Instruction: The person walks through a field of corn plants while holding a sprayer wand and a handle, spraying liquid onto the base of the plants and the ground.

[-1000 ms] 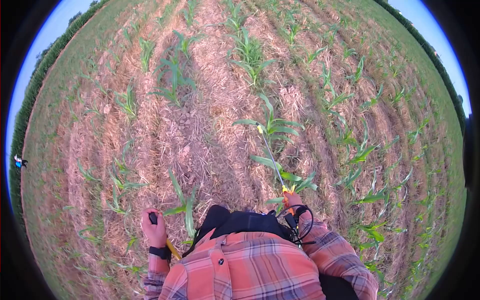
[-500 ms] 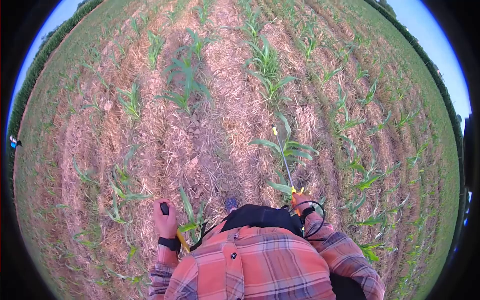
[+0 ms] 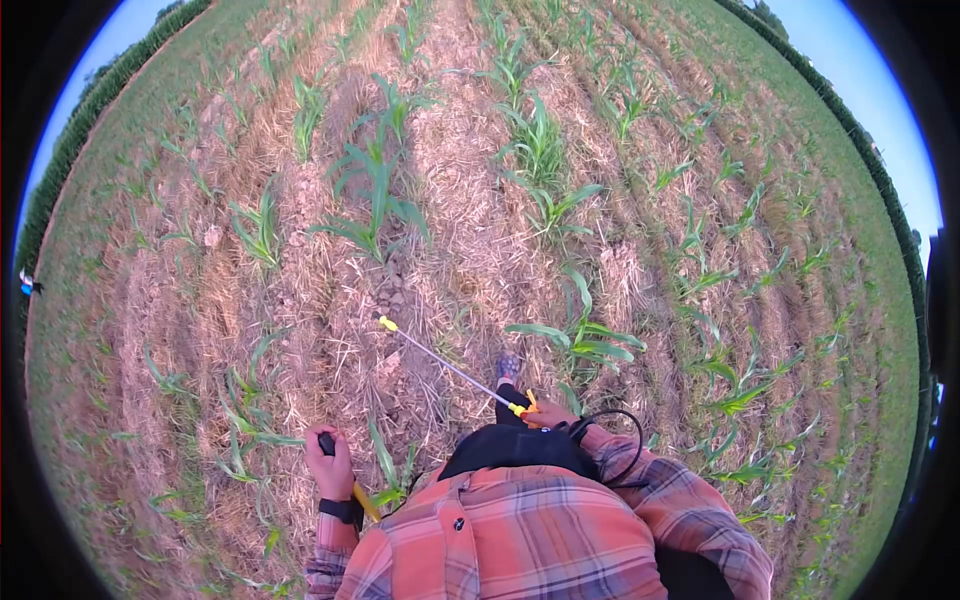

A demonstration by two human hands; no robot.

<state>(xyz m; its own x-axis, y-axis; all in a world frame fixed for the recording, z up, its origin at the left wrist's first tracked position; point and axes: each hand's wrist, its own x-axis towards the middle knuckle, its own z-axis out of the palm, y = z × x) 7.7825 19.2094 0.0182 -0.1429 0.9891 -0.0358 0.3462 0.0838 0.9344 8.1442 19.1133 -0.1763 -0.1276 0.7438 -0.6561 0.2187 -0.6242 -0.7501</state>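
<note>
My right hand (image 3: 550,413) is closed around the handle of a spray wand (image 3: 450,368). The thin metal tube slants forward and left to a yellow nozzle (image 3: 387,323) above the straw-covered soil between two plant rows. A black hose (image 3: 640,440) loops beside my right wrist. At the lower left, my left hand (image 3: 331,470) is wrapped round the black grip (image 3: 327,443) of a lever; its yellow bar (image 3: 366,502) runs back toward my body. No spray can be made out at the nozzle.
Young corn plants (image 3: 375,195) stand in rows ahead, another plant (image 3: 590,345) just right of the wand. Dry straw (image 3: 465,190) covers the soil. One patterned shoe (image 3: 508,365) shows in front of me. A distant person (image 3: 27,283) is at the far left edge.
The wand has swung left, its nozzle going from above the corn plant on the right to the strip between rows. My right hand moved left; a shoe has come forward. My left hand barely moved.
</note>
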